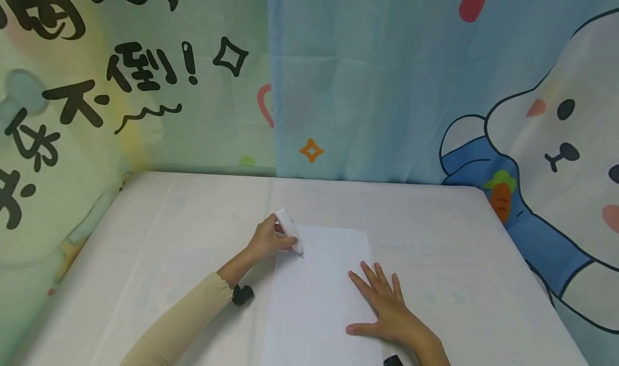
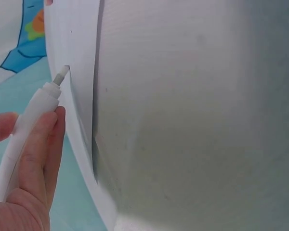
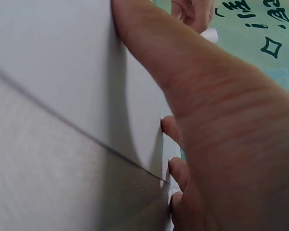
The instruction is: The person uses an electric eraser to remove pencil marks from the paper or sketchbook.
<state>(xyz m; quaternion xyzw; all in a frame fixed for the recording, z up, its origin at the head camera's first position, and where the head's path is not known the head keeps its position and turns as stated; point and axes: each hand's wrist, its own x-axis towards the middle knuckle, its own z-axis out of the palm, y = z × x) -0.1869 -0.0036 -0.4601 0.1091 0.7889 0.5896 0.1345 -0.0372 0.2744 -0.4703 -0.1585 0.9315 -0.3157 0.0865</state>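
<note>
In the head view my left hand (image 1: 273, 238) grips a thick white pen-shaped tool (image 1: 288, 229) near the upper left corner of a white paper sheet (image 1: 321, 296). The tool leans, with its lower end right at the paper. Its narrow grey tip (image 2: 61, 75) shows in the left wrist view, pointing to the sheet, and my thumb and fingers lie along its white barrel. My right hand (image 1: 387, 312) rests with fingers spread over the sheet's right edge. Its thumb lies on the paper, while the other fingertips reach across or beside the edge.
A white cloth covers the table (image 1: 450, 258) under the paper. Behind it hangs a printed backdrop (image 1: 367, 86) with a cartoon rabbit at the right and black lettering at the left. Dark wrist-camera mounts (image 1: 243, 295) sit by both wrists.
</note>
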